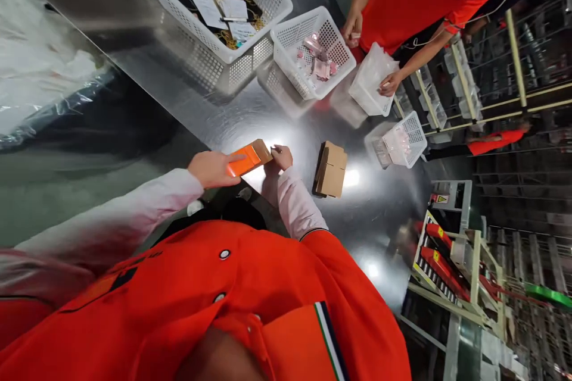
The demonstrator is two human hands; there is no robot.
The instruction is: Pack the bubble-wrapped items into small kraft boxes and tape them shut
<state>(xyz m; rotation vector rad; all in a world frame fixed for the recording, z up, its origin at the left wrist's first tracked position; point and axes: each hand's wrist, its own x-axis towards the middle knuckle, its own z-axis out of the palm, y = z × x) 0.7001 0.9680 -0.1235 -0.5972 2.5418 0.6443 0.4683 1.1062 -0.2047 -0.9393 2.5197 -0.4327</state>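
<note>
My left hand [212, 168] is closed around one end of a small orange cardboard box [245, 161]. The box is tilted over the table's near edge, and its brown open end points toward my right hand [282, 158]. That hand is closed beside the brown flap, its fingers curled. A small dark thing shows at its fingertips, too small to name, and I cannot tell whether the fingers touch the flap. To the right of my hands, a stack of folded brown cardboard boxes [334, 169] lies on the metal table [299, 214].
A large white basket [279, 12] holds papers, a pen and yellow bands. Beside it, another white basket [283, 50] contains pink packets. A co-worker's hands are at a white bin [373, 86] lined with plastic. Farther right are a small basket [417, 137] and a roller conveyor [440, 268].
</note>
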